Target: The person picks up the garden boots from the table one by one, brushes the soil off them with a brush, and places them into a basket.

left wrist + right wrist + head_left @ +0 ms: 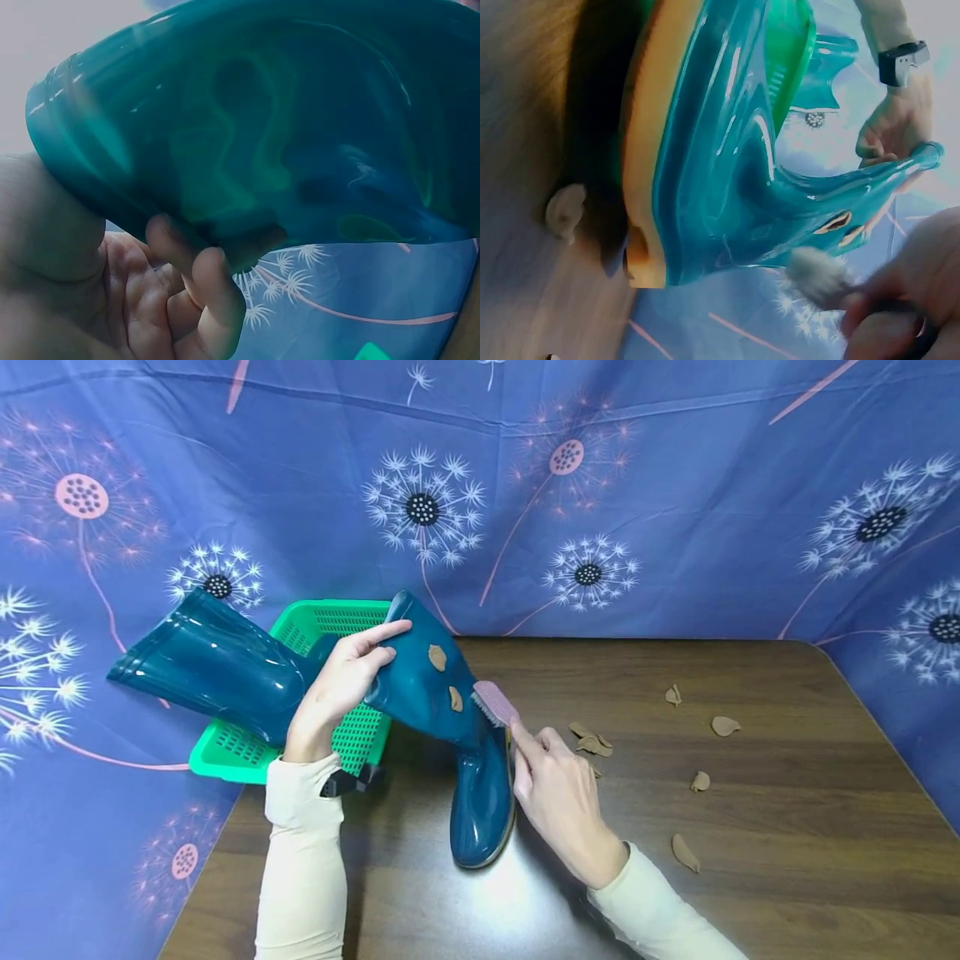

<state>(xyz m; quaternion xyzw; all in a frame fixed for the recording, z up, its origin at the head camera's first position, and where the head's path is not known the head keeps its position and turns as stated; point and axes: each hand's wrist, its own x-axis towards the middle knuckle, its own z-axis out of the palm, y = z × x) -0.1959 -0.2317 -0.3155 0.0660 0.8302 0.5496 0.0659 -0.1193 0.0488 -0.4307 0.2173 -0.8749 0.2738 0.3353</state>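
Note:
A glossy teal rubber boot (480,802) stands on the table with its shaft leaning left. My left hand (341,681) grips the top of the shaft, with curled fingers (217,289) against its underside in the left wrist view. Two brown flakes, an upper one (437,657) and a lower one (456,699), cling to the shaft. A pink-backed brush (497,703) is held in my right hand (558,793), index finger stretched along it. Its pale bristles (817,276) are at the shaft near the ankle, close to the flakes.
Another teal boot (217,660) lies tilted in a green perforated basket (225,768) on the left. Several brown flakes (725,726) are scattered over the right side of the wooden table (787,885). Behind hangs a blue dandelion-print cloth (675,485).

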